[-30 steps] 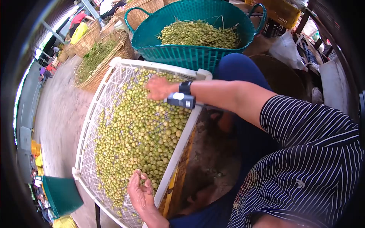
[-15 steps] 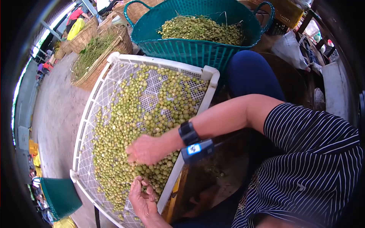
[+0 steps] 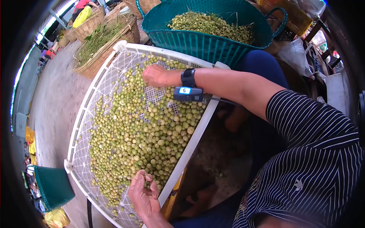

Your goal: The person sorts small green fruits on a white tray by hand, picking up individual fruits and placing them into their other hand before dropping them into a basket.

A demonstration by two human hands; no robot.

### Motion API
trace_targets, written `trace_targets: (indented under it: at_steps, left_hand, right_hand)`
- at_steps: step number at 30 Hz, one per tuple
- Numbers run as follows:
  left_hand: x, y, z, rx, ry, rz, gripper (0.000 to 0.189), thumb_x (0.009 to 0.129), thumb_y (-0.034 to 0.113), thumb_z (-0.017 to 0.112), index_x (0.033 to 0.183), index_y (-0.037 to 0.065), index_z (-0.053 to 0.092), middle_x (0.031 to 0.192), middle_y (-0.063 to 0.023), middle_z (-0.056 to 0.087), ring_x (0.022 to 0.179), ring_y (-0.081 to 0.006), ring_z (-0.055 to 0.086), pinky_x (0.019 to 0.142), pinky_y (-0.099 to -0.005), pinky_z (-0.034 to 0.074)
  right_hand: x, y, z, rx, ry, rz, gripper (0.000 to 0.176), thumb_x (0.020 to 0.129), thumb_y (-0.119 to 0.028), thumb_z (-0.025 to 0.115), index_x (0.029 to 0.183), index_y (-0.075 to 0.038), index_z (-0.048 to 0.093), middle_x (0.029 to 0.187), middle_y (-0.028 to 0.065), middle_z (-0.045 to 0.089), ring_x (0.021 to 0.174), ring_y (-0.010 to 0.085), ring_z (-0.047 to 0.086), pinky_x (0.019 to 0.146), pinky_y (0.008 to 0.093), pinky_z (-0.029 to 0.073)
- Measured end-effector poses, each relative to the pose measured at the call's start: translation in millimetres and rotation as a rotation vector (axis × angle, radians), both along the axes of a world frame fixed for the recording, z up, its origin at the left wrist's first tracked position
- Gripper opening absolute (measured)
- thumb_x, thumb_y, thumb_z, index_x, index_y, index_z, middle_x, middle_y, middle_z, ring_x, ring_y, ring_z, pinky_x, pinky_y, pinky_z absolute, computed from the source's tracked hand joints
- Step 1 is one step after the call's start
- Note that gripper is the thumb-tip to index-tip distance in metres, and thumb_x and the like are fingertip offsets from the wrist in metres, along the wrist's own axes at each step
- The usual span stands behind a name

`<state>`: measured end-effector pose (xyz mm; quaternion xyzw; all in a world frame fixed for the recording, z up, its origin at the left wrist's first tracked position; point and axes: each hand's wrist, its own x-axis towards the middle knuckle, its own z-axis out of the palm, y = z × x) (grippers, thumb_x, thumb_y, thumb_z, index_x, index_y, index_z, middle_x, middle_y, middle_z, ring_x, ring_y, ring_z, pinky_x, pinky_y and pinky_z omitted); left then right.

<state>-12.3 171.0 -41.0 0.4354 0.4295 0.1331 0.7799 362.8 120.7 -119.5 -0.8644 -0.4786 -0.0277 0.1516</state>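
A white mesh tray (image 3: 207,117) holds many small round yellow-green fruits (image 3: 133,131), spread in a thick layer. My right hand (image 3: 155,75), with a black band and small device on the wrist, is over the tray's far upper part. Its fingers are bunched down among the fruits; their tips are hidden, so what they hold cannot be made out. At the tray's lower edge my left hand (image 3: 145,195) is palm up beside the fruits. Its fingers are loosely curled and apart, with nothing visible in them.
Behind the tray stands a large teal woven basket (image 3: 190,43) with fruits and stems (image 3: 211,27). A wicker basket (image 3: 91,70) of green stalks lies at upper left. A green bucket (image 3: 55,188) is at lower left; my knee (image 3: 262,66) is beside the tray.
My right hand has moved from the middle of the tray to its upper part. Fruits now cover the spot it left. My left hand stays near the lower edge.
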Motion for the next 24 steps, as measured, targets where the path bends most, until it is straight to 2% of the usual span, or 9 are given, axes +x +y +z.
trace_targets:
  at_steps: [3, 7, 9, 10, 13, 15, 19, 22, 24]
  left_hand:
    - [-1, 0, -2, -0.036, -0.033, 0.007, 0.018, 0.086, 0.012, 0.055, 0.099, -0.001, 0.052, 0.074, -0.0072, 0.054, 0.048, -0.0131, 0.046, 0.034, -0.0190, 0.030]
    - [-1, -1, -2, -0.053, -0.056, -0.008, 0.020, 0.086, 0.012, 0.056, 0.099, -0.002, 0.052, 0.074, -0.0081, 0.054, 0.048, -0.0131, 0.046, 0.034, -0.0189, 0.030]
    - [0, -2, -2, -0.045, -0.052, -0.016, 0.020, 0.086, 0.012, 0.056, 0.099, -0.003, 0.052, 0.074, -0.0089, 0.054, 0.048, -0.0132, 0.046, 0.033, -0.0189, 0.031]
    - [-1, -2, -3, -0.044, -0.050, -0.016, 0.020, 0.086, 0.012, 0.056, 0.099, -0.003, 0.052, 0.074, -0.0089, 0.054, 0.048, -0.0132, 0.046, 0.033, -0.0189, 0.031]
    - [0, -1, -5, -0.046, -0.063, -0.019, 0.020, 0.086, 0.012, 0.056, 0.099, -0.003, 0.052, 0.074, -0.0090, 0.054, 0.048, -0.0132, 0.046, 0.033, -0.0189, 0.031]
    - [-1, -2, -5, -0.043, -0.064, -0.022, 0.020, 0.086, 0.012, 0.056, 0.098, -0.003, 0.053, 0.074, -0.0090, 0.054, 0.047, -0.0132, 0.046, 0.033, -0.0189, 0.031]
    - [-1, -2, -5, -0.043, -0.061, -0.021, 0.019, 0.085, 0.011, 0.056, 0.097, -0.003, 0.053, 0.074, -0.0089, 0.054, 0.047, -0.0133, 0.046, 0.033, -0.0189, 0.031]
    - [0, -2, -6, -0.036, -0.053, -0.025, 0.019, 0.085, 0.012, 0.056, 0.098, -0.003, 0.053, 0.074, -0.0088, 0.054, 0.048, -0.0133, 0.047, 0.033, -0.0191, 0.031]
    - [0, -1, -8, -0.029, -0.061, -0.047, 0.020, 0.086, 0.013, 0.056, 0.097, -0.003, 0.053, 0.074, -0.0086, 0.054, 0.047, -0.0132, 0.046, 0.033, -0.0190, 0.031]
  right_hand:
    - [8, 1, -7, 0.063, -0.018, 0.063, 0.007, 0.064, -0.014, 0.056, 0.062, -0.009, 0.061, 0.067, 0.0148, 0.061, 0.064, 0.0349, 0.060, 0.055, 0.0443, 0.046]
    - [-1, 7, 1, -0.013, -0.022, 0.058, 0.008, 0.063, -0.013, 0.053, 0.061, -0.009, 0.060, 0.066, 0.0149, 0.060, 0.061, 0.0349, 0.058, 0.054, 0.0478, 0.044]
    - [-1, 11, -6, 0.339, 0.111, 0.177, 0.009, 0.060, -0.007, 0.050, 0.059, -0.006, 0.059, 0.058, 0.0156, 0.057, 0.060, 0.0332, 0.060, 0.055, 0.0462, 0.044]
    - [-5, 13, -3, 0.341, 0.112, 0.177, 0.009, 0.060, -0.007, 0.050, 0.059, -0.006, 0.059, 0.058, 0.0156, 0.057, 0.060, 0.0332, 0.060, 0.055, 0.0462, 0.044]
    - [-18, 19, 1, 0.277, 0.158, 0.142, 0.009, 0.059, -0.006, 0.051, 0.059, -0.007, 0.060, 0.058, 0.0149, 0.058, 0.061, 0.0337, 0.060, 0.054, 0.0460, 0.044]
    - [-24, 19, 1, 0.096, 0.027, 0.172, 0.008, 0.058, -0.006, 0.053, 0.060, -0.007, 0.061, 0.059, 0.0150, 0.059, 0.063, 0.0343, 0.062, 0.054, 0.0463, 0.045]
    - [-22, 18, 3, 0.050, -0.042, 0.238, 0.006, 0.060, -0.008, 0.055, 0.062, -0.007, 0.061, 0.061, 0.0150, 0.060, 0.063, 0.0349, 0.062, 0.052, 0.0473, 0.044]
    - [-14, 22, -2, 0.056, -0.199, 0.330, 0.008, 0.064, -0.010, 0.055, 0.064, -0.005, 0.061, 0.067, 0.0156, 0.062, 0.061, 0.0348, 0.061, 0.048, 0.0467, 0.040]
    - [-13, 24, -6, 0.036, -0.264, 0.420, 0.011, 0.069, -0.012, 0.054, 0.062, -0.003, 0.055, 0.063, 0.0143, 0.057, 0.053, 0.0337, 0.054, 0.045, 0.0460, 0.038]
